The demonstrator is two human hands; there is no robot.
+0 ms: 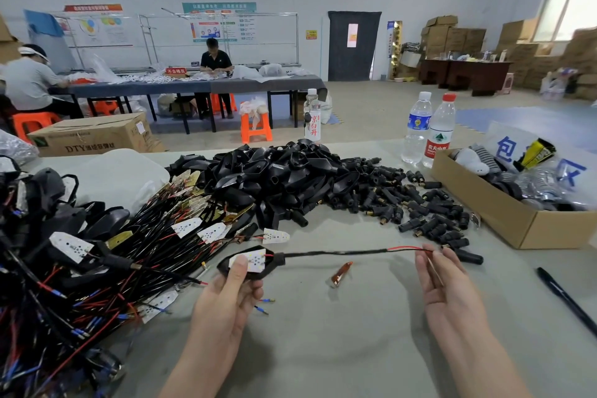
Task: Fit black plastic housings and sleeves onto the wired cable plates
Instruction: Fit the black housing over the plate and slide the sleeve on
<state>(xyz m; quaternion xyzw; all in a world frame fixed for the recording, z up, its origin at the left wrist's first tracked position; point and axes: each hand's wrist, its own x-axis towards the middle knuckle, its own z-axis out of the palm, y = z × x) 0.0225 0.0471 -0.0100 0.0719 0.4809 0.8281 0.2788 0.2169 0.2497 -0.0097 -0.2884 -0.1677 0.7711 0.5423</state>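
My left hand (226, 291) grips a black plastic housing (255, 270) with a white wired plate (250, 260) seated in it, thumb pressing on the plate. Its black cable (339, 253) runs right to red wire ends pinched by my right hand (442, 281). A black sleeve (466, 257) lies just past those fingertips. A heap of black housings (277, 178) sits ahead on the table. Loose black sleeves (413, 203) spread to its right. Wired plates (193, 226) with black cables pile up at the left.
An open cardboard box (504, 210) of parts stands at the right. Three water bottles (416, 129) stand at the table's far edge. A black pen (565, 297) lies at the right, and a small orange strip (340, 273) lies between my hands. Other people work at a far table.
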